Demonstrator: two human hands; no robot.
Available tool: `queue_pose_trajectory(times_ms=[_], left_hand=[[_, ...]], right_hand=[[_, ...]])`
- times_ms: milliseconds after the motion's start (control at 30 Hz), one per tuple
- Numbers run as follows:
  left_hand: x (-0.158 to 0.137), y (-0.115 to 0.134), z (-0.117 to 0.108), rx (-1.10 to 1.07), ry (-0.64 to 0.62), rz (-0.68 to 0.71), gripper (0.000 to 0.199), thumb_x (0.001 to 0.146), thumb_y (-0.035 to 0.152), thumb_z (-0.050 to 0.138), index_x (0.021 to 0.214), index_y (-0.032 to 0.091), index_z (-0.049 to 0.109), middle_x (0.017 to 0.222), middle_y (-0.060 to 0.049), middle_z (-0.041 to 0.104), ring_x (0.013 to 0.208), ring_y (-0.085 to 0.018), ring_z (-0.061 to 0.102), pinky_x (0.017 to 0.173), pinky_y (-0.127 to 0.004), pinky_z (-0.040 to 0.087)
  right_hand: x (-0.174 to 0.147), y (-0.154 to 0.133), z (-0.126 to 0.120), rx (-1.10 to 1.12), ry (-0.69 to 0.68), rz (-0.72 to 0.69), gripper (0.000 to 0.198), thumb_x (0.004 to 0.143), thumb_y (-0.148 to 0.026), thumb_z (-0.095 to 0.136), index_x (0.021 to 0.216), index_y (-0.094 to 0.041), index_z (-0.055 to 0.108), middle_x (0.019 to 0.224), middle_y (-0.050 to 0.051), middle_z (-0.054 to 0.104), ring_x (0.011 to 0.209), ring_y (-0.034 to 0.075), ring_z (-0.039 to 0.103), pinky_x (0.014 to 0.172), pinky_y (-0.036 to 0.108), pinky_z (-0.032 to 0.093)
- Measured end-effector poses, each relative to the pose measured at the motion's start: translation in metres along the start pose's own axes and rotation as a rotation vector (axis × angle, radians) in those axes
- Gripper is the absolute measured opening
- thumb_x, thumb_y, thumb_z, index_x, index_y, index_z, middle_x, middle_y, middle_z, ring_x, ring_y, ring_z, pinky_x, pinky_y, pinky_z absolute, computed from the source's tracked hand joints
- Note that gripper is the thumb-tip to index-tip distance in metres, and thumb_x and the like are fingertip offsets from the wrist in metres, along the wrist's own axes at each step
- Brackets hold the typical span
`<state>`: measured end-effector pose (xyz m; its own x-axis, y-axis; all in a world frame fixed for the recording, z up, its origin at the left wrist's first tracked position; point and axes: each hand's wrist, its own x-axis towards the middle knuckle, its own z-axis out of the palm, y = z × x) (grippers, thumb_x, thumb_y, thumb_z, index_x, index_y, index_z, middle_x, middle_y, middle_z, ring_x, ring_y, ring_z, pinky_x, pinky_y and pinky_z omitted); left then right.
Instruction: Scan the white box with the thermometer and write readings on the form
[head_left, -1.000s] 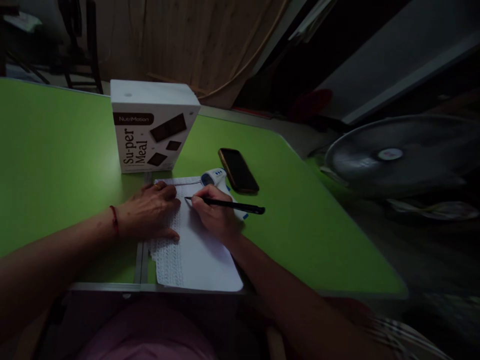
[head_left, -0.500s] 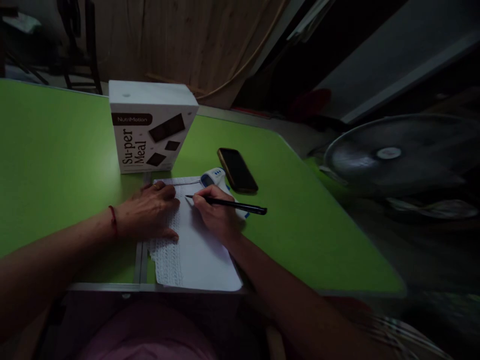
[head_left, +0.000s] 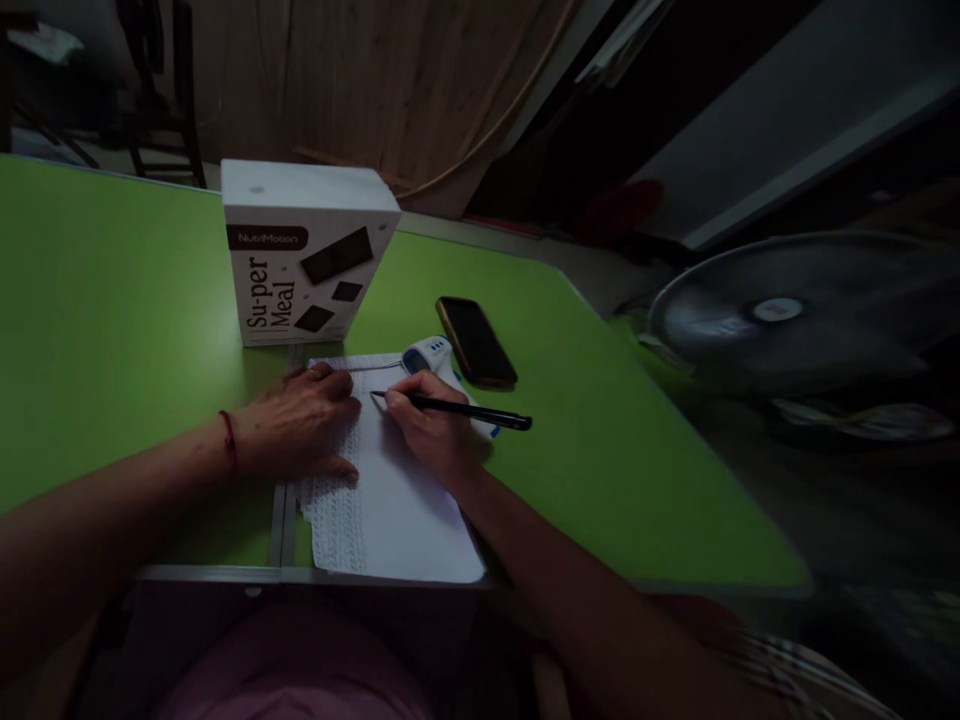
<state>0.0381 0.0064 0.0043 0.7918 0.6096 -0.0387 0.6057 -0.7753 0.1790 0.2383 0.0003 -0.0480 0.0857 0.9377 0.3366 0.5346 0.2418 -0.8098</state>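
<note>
A sheet of white paper (head_left: 412, 520) lies at the front edge of the green table, its left part covered with rows of handwriting. My left hand (head_left: 304, 425) rests flat on the paper's left side, fingers apart. In my right hand (head_left: 435, 430) is a black pen (head_left: 480, 410), its tip at the paper just right of the written rows. Beyond that hand sits a white and blue device (head_left: 427, 352), perhaps a thermometer, partly hidden by the hand. A thin line, possibly a metal rod or an edge, runs left from it across the top of the paper.
A white "Su-per Meal" box (head_left: 300, 270) stands upright behind the paper on the green table (head_left: 615, 470). A dark smartphone (head_left: 476, 340) lies to the right of the device. Past the table's right edge is a fan (head_left: 780, 310). A dark chair (head_left: 161, 110) stands at the back left.
The view has shifted very slightly. The pen's rear end has tilted a little; both hands stay in nearly the same place.
</note>
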Motion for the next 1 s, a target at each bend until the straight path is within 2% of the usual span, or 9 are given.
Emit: queue_pose_trajectory(times_ms=[267, 467, 633, 733, 833, 900, 1000], left_hand=[[-0.001, -0.001, 0.002, 0.006, 0.037, 0.021, 0.050, 0.080, 0.055, 0.079, 0.106, 0.014, 0.067, 0.116, -0.014, 0.061, 0.113, -0.034, 0.055, 0.097, -0.046, 0.046], [0.000, 0.000, 0.001, 0.008, 0.010, 0.002, 0.052, 0.080, 0.056, 0.078, 0.107, 0.013, 0.067, 0.117, -0.014, 0.061, 0.115, -0.034, 0.054, 0.099, -0.047, 0.045], [0.000, 0.000, -0.001, 0.023, 0.028, 0.014, 0.050, 0.079, 0.056, 0.078, 0.105, 0.015, 0.067, 0.116, -0.013, 0.062, 0.113, -0.033, 0.055, 0.099, -0.046, 0.044], [-0.001, 0.000, 0.001, 0.010, 0.023, 0.010, 0.050, 0.079, 0.056, 0.079, 0.103, 0.014, 0.067, 0.114, -0.014, 0.062, 0.112, -0.033, 0.055, 0.098, -0.046, 0.045], [0.000, -0.001, 0.003, -0.001, 0.046, 0.026, 0.047, 0.077, 0.053, 0.081, 0.100, 0.015, 0.066, 0.113, -0.013, 0.063, 0.110, -0.033, 0.057, 0.096, -0.045, 0.047], [0.000, -0.003, 0.001, -0.034, 0.137, 0.015, 0.041, 0.082, 0.050, 0.077, 0.100, 0.015, 0.065, 0.116, -0.013, 0.062, 0.108, -0.031, 0.057, 0.092, -0.046, 0.049], [-0.004, -0.013, -0.010, -0.055, 0.479, -0.178, 0.033, 0.092, 0.051, 0.061, 0.103, 0.020, 0.061, 0.123, -0.011, 0.057, 0.116, -0.032, 0.053, 0.094, -0.052, 0.048]], right_hand=[[0.000, 0.000, -0.001, -0.042, 0.001, -0.022, 0.012, 0.073, -0.033, 0.055, 0.065, -0.025, 0.054, 0.056, -0.003, 0.054, 0.054, 0.015, 0.047, 0.055, 0.029, 0.041], [0.001, 0.000, -0.001, -0.003, -0.019, -0.046, 0.012, 0.072, -0.033, 0.056, 0.063, -0.024, 0.053, 0.054, -0.003, 0.053, 0.052, 0.014, 0.047, 0.055, 0.029, 0.043], [-0.002, 0.001, -0.003, -0.060, 0.011, -0.078, 0.012, 0.077, -0.029, 0.056, 0.067, -0.025, 0.052, 0.057, -0.003, 0.056, 0.054, 0.016, 0.052, 0.056, 0.029, 0.045], [-0.003, 0.003, -0.009, -0.150, 0.003, -0.209, 0.008, 0.085, -0.027, 0.056, 0.081, -0.025, 0.061, 0.072, 0.001, 0.065, 0.065, 0.018, 0.061, 0.064, 0.031, 0.050], [-0.002, 0.008, -0.018, -0.314, -0.116, -0.429, 0.019, 0.092, -0.020, 0.049, 0.096, -0.023, 0.068, 0.090, 0.008, 0.069, 0.083, 0.022, 0.067, 0.075, 0.034, 0.053], [-0.002, 0.011, -0.022, -0.470, -0.204, -0.488, 0.031, 0.091, -0.009, 0.044, 0.104, -0.021, 0.070, 0.094, 0.011, 0.069, 0.086, 0.023, 0.067, 0.072, 0.035, 0.053], [-0.002, 0.014, -0.026, -0.647, -0.252, -0.501, 0.045, 0.085, 0.000, 0.042, 0.111, -0.022, 0.070, 0.095, 0.011, 0.069, 0.082, 0.023, 0.065, 0.062, 0.032, 0.048]])
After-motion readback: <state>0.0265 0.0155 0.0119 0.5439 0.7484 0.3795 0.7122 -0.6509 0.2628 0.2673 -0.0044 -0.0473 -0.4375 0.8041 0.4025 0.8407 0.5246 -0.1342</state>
